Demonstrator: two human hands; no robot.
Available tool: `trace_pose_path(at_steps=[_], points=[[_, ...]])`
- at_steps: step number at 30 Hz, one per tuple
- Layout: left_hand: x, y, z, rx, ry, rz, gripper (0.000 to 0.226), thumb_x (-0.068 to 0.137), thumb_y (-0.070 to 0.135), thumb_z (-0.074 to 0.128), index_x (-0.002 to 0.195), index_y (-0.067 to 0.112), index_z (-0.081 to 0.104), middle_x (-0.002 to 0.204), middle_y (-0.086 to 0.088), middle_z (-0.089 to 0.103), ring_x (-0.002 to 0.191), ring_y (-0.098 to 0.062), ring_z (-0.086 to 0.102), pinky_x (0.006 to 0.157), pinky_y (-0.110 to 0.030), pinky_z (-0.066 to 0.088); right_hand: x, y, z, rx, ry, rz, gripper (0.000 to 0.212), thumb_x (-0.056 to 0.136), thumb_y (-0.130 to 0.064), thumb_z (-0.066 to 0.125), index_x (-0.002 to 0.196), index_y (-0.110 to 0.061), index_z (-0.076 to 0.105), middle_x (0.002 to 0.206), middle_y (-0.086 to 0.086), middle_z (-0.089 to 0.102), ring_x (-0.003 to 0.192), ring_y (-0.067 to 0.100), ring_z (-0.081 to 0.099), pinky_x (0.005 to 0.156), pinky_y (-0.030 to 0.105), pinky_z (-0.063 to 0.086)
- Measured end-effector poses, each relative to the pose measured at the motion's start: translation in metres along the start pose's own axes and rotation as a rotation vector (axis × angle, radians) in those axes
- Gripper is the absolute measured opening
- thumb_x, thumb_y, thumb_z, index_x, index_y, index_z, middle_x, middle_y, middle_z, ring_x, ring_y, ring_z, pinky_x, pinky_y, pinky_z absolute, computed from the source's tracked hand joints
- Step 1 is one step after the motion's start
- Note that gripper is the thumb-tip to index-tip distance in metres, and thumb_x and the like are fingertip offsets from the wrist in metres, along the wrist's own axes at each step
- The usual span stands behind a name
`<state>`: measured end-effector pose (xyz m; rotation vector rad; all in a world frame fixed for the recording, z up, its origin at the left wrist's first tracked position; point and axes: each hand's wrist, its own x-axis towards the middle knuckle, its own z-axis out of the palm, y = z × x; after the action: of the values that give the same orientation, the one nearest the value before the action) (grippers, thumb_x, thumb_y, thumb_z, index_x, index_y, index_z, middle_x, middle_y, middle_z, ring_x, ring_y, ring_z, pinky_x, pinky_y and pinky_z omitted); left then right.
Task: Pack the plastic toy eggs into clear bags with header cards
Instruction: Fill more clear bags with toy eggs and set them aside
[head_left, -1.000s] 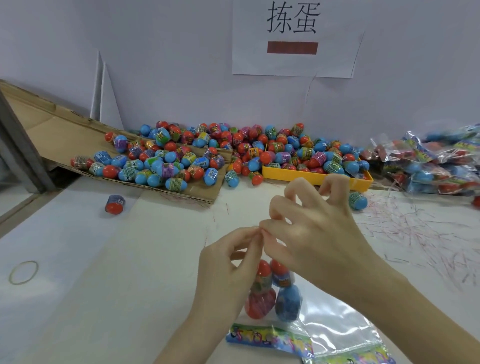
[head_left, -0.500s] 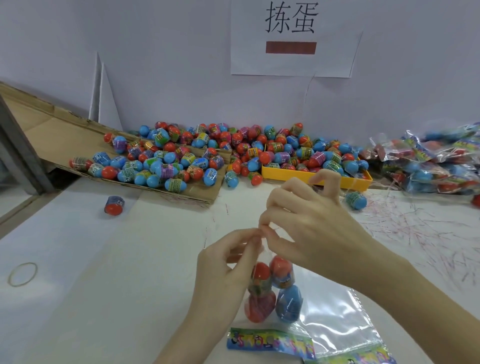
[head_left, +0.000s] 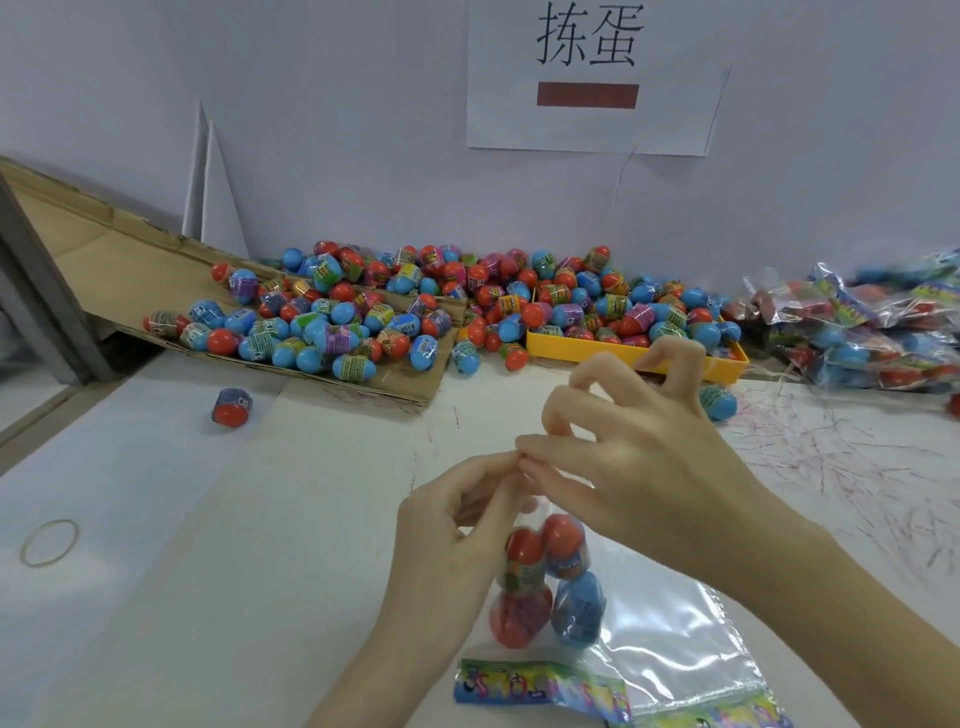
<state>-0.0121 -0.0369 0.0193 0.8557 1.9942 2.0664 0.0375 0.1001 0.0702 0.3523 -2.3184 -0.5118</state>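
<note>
From the head view, a clear bag (head_left: 550, 582) holding four toy eggs is being hung between the two hands — its mouth is being pinched by the left hand (head_left: 457, 525) and by the thumb and forefinger of the right hand (head_left: 639, 457), probably so it can be closed. Just below the left wrist, a header card (head_left: 540, 680) is lying ready beside spare bags (head_left: 675, 649). Beyond the right hand the loose eggs (head_left: 415, 312) are being kept. Compared with a second ago, the right hand is being held slightly lower; the pinch is unchanged.

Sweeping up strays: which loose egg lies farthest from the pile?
The egg on the left, red end down, alone on the white table below the cardboard.
</note>
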Motion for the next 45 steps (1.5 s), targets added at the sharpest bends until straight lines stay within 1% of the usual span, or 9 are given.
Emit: trace_pose_path(at_steps=[8,19,27,31,36,40,41,43,45], points=[[-0.001,0.002,0.000,0.095,0.006,0.014,0.038,0.086,0.004,0.057,0.074,0.039,0.065,0.067,0.020,0.070,0.065,0.005,0.065,0.062,-0.006,0.047,0.000,-0.001,-0.001,-0.167,-0.045,-0.141,0.021,0.083,-0.024,0.060,0.062,-0.024,0.066,0.065,-0.010,0.055,0.078,0.012,0.059,0.080,0.037,0.024],[-0.003,0.003,0.002,0.101,0.027,-0.017,0.034,0.086,0.006,0.055,0.074,0.036,0.066,0.068,0.016,0.071,0.066,0.001,0.066,0.063,-0.007,0.047,0.002,-0.005,0.001,-0.274,0.020,-0.129,0.026,0.079,-0.017,0.062,0.055,-0.020,0.052,0.060,-0.007,0.045,0.072,0.012,0.056,0.078,0.036,0.024],[-0.005,0.000,0.004,0.037,0.064,-0.074,0.028,0.085,0.005,0.058,0.077,0.028,0.069,0.066,0.009,0.072,0.065,-0.006,0.069,0.061,-0.010,0.050,-0.005,-0.006,0.010,-0.086,0.120,0.229,0.024,0.081,-0.023,0.056,0.059,-0.021,0.064,0.065,-0.009,0.060,0.084,0.012,0.045,0.081,0.036,0.021],[-0.005,-0.006,-0.003,-0.092,0.116,-0.178,0.026,0.085,-0.003,0.056,0.079,0.018,0.069,0.066,0.004,0.073,0.062,-0.009,0.069,0.055,-0.009,0.049,-0.015,0.024,0.010,0.072,0.130,0.540,0.016,0.075,-0.023,0.063,0.060,-0.017,0.065,0.065,-0.007,0.060,0.078,0.015,0.048,0.079,0.035,0.018],[-0.002,-0.010,-0.008,-0.157,0.113,-0.208,0.025,0.087,-0.001,0.053,0.082,0.018,0.069,0.070,0.002,0.074,0.063,-0.011,0.070,0.056,-0.012,0.051,-0.057,0.092,0.014,0.396,-0.111,1.077,0.019,0.084,-0.023,0.063,0.074,-0.008,0.071,0.064,-0.009,0.054,0.079,0.018,0.047,0.083,0.038,0.022],[0.000,-0.013,-0.008,-0.159,0.123,-0.220,0.026,0.087,-0.001,0.053,0.083,0.019,0.069,0.070,0.002,0.074,0.062,-0.011,0.069,0.057,-0.012,0.051,-0.086,0.144,0.011,-0.079,-0.895,1.020,0.025,0.096,-0.026,0.044,0.097,-0.017,0.067,0.104,0.002,0.061,0.101,0.022,0.052,0.102,0.056,0.025],[0.000,-0.014,-0.008,-0.156,0.119,-0.222,0.026,0.087,-0.001,0.053,0.083,0.019,0.069,0.071,0.002,0.074,0.063,-0.011,0.070,0.057,-0.012,0.051,-0.088,0.155,0.010,-0.055,-1.001,0.979,0.025,0.097,-0.028,0.042,0.107,-0.020,0.063,0.115,0.000,0.058,0.109,0.020,0.050,0.104,0.053,0.026],[0.001,-0.015,-0.007,-0.149,0.109,-0.226,0.026,0.087,-0.001,0.053,0.084,0.019,0.070,0.072,0.002,0.074,0.064,-0.012,0.070,0.058,-0.013,0.052,-0.090,0.169,0.002,0.333,-0.997,1.021,0.036,0.093,-0.037,0.045,0.121,-0.018,0.057,0.123,0.000,0.058,0.112,0.020,0.053,0.102,0.041,0.036],[0.002,-0.016,-0.007,-0.145,0.106,-0.230,0.026,0.087,-0.001,0.053,0.084,0.019,0.070,0.072,0.002,0.074,0.064,-0.013,0.070,0.058,-0.013,0.052,-0.077,0.171,-0.012,0.994,-0.688,1.146,0.045,0.083,-0.054,0.049,0.118,-0.026,0.059,0.116,-0.006,0.063,0.101,0.015,0.061,0.088,0.035,0.050]])
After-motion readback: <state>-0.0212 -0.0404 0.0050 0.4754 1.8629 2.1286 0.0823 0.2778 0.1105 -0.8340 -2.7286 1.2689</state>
